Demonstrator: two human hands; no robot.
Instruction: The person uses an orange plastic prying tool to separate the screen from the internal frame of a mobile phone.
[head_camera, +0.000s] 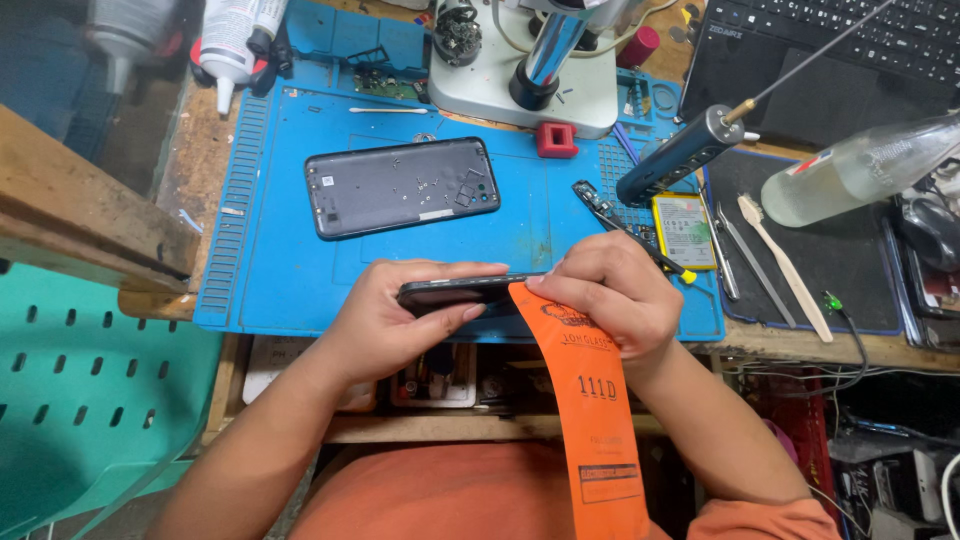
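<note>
At frame centre, the left hand clamps a slim black phone edge-on while the right hand pinches a glossy orange film strip at its end. Behind lie a ribbed blue mat on a worn wooden bench, a grey back cover and a microscope base at top.

Blue work mat on wooden bench; grey phone back cover lies inner side up near its middle, small red block just beyond. White microscope base at mat's far edge, dark laptop to the right with a clear bottle lying in front. Green perforated plastic chair at lower left; tweezers and pale spudger on black mat.
</note>
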